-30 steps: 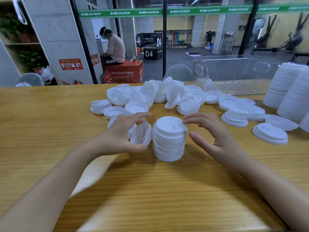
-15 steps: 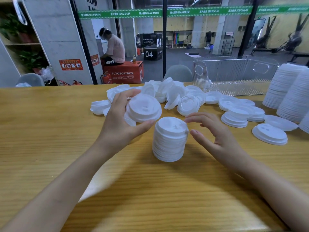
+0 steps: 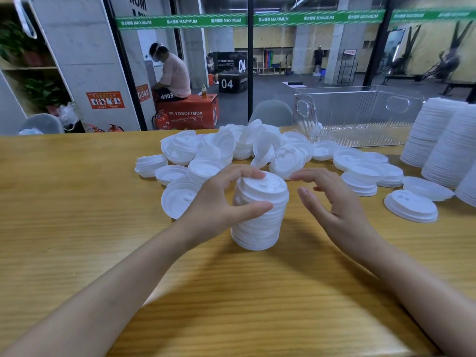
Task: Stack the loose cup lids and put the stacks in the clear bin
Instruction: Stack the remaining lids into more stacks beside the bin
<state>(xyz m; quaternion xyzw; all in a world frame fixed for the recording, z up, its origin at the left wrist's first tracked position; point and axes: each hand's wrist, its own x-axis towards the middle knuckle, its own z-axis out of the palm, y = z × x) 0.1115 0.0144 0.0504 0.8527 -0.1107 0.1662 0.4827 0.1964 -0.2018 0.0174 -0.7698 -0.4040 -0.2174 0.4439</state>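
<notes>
Left hand (image 3: pixel 219 202) holds the stack of lids (image 3: pixel 257 228) that stands upright on the wooden table (image 3: pixel 77 202), near the middle of the scene. Its fingers (image 3: pixel 247 172) are curled over the top lid (image 3: pixel 268 184) and its thumb (image 3: pixel 255 208) presses against the near side of the stack, so the hand grips the stack from the left. The right hand (image 3: pixel 334 210) is just beside the stack on the right, with relaxed, slightly bent fingers spread apart; it holds nothing, and I cannot tell whether a fingertip touches the top lid.

Behind the hands, farther on the table, lies a heap of loose lids (image 3: pixel 239 145), many of them tilted or leaning on one another. One lid (image 3: pixel 177 198) lies upside down just left of the left hand, partly hidden by it. To the right there are some short piles of lids (image 3: pixel 365 173) and a single lid (image 3: pixel 410 206) lying flat (its dome side is up).

The clear bin (image 3: pixel 355 109) stands at the far right of the table, behind the heap and well apart from the held stack. Tall stacks (image 3: pixel 448 145) of lids stand at the right edge, beside the bin. Beyond the glass, a person (image 3: pixel 172 73) sits on a red box (image 3: pixel 188 114).
</notes>
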